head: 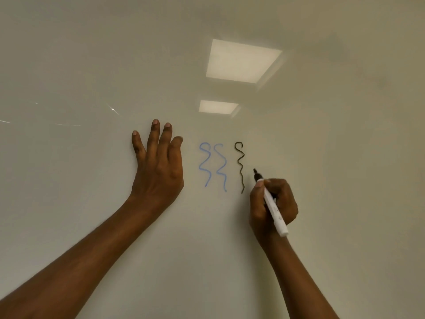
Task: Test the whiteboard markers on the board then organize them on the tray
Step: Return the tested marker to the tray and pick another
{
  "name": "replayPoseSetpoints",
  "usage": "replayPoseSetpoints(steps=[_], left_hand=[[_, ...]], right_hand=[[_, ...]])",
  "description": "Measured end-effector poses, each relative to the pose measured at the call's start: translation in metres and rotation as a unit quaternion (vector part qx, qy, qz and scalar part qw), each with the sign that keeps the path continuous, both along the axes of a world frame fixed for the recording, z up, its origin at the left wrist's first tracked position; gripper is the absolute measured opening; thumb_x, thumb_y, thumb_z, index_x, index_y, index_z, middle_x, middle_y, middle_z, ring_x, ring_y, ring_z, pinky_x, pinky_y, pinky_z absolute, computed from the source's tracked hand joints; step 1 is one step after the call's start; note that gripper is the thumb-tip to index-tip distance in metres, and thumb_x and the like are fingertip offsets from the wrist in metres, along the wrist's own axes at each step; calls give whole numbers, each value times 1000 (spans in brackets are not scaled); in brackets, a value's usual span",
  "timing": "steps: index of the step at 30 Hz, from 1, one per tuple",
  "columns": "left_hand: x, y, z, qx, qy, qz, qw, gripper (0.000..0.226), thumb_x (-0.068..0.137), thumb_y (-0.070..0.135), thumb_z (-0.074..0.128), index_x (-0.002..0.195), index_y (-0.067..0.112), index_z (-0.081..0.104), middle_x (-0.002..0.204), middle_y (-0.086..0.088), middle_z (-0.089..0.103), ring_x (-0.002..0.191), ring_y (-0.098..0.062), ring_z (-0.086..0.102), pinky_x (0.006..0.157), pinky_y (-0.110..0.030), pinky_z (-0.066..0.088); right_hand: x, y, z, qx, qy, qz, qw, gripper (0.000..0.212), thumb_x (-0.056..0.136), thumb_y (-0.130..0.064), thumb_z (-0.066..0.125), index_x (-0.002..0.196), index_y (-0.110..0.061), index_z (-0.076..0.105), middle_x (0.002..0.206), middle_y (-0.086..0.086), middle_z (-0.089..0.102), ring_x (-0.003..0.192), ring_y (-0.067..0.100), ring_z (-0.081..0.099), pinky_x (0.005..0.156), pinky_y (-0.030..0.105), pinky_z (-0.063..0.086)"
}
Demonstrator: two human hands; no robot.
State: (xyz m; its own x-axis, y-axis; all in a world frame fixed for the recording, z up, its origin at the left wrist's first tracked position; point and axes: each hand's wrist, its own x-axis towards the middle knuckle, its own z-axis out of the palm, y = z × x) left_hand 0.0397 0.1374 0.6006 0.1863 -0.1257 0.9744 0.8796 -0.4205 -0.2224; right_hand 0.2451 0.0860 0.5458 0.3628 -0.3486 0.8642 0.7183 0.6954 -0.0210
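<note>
The right hand (285, 203) keeps no gap, its grip clamped on the black-tipped marker (273, 208) — the left hand (158, 166) lies flat on the whiteboard (92, 65), fingers straight.

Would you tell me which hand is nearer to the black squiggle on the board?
Right. The right hand, gripping the marker, sits just below and right of the black squiggle; the left hand rests on the board farther left, beyond the two blue squiggles.

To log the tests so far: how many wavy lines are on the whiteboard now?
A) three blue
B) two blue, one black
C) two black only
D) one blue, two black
B: two blue wavy lines stand left of one black wavy line.
</note>
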Motion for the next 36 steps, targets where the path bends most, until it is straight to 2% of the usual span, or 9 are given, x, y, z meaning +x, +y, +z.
replayPoseSetpoints(steps=[3,5,11,13,16,19,26,30,36], left_hand=[[1,0,0,0,0,-2,1000,47,74,-19,44,119,-6,44,136,-36,43,135,-52,28,104,-74,16],[1,0,0,-1,-2,0,1000,49,72,-19,45,119,-6,44,136,-36,43,135,-52,28,104,-74,16],[1,1,-1,4,-1,3,1000,46,77,-19,39,121,-6,43,136,-36,43,135,-52,29,104,-74,18],[1,1,-1,5,-1,2,1000,46,77,-19,39,121,-7,43,136,-36,43,135,-52,29,104,-74,18],[1,2,-1,4,-3,0,1000,47,75,-19,40,121,-7,44,136,-36,43,135,-52,28,105,-73,16],[1,1,-1,2,-3,0,1000,46,76,-19,38,120,-8,44,136,-36,43,135,-52,28,105,-73,16],[1,2,-2,4,-4,-13,1000,45,78,-19,39,121,-7,43,136,-36,43,135,-52,29,105,-73,17],[1,4,-3,2,-4,-14,1000,44,81,-17,31,123,-5,40,136,-35,43,135,-51,29,105,-73,17],[4,4,-6,13,-5,-45,999,41,92,-7,11,126,-3,33,129,-36,50,131,-52,34,105,-73,18]], right_hand=[[3,-1,16,-32,4,22,999,13,87,-15,62,81,-5,63,76,2,62,65,3,55,61,15,41],[4,1,18,-33,-11,4,999,7,87,-9,65,87,-2,65,84,5,66,73,6,60,66,16,44],[8,9,18,-22,-69,-69,995,14,84,-5,70,93,6,70,94,12,70,88,18,66,76,23,50],[7,8,15,-19,-66,-80,994,11,84,-5,69,87,5,70,90,11,70,83,16,66,71,23,49],[6,6,10,-11,-8,-54,998,14,85,-8,64,80,4,67,81,9,67,71,13,61,61,21,45],[5,7,1,-6,-9,-75,997,17,84,-10,63,75,4,66,74,9,65,65,10,57,60,16,41],[8,6,-22,4,12,-63,998,20,80,-9,60,64,3,62,62,8,59,57,6,50,55,13,37],[11,3,-38,-24,55,-13,998,22,79,-13,57,59,-3,54,56,6,53,51,7,46,47,20,35],[10,0,-53,-34,36,-47,998,23,76,-14,53,56,-2,50,51,7,49,47,12,42,43,19,31]])
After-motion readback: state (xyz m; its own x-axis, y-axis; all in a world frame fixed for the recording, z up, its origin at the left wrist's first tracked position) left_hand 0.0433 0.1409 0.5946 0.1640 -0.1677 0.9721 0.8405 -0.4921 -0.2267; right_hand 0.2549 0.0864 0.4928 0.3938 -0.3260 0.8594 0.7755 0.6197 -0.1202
